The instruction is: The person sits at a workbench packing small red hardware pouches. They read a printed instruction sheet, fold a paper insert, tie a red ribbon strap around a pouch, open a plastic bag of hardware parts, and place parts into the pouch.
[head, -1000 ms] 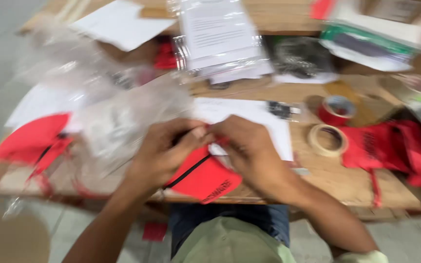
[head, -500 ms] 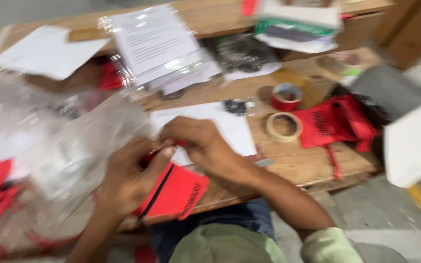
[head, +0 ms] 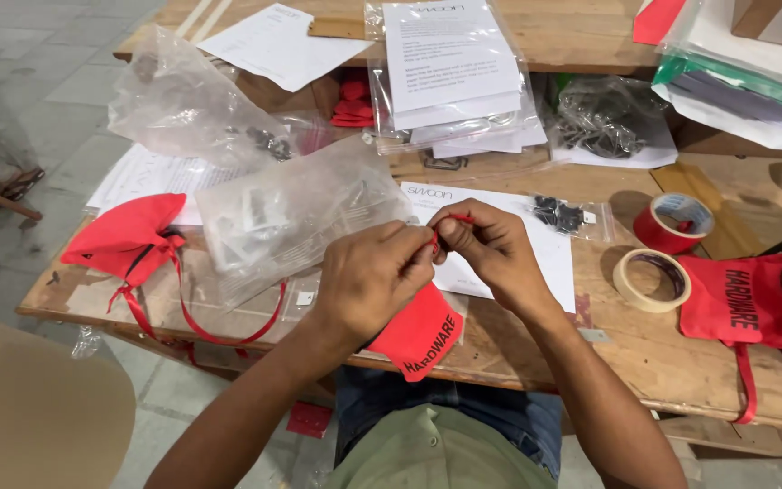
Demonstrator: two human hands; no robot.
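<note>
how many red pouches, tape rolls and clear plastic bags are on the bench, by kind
red pouches: 3, one held in both hands, one at the left, one at the right
tape rolls: 2, red and beige
clear plastic bags: 5 that I can tell apart
total: 10

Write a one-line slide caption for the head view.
Both hands, left hand and right hand, pinch the red drawstring of a small red pouch over a cluttered wooden table.

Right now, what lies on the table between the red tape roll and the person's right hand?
In the head view, a small clear bag of black parts lies between the red tape roll and the right hand.
</note>
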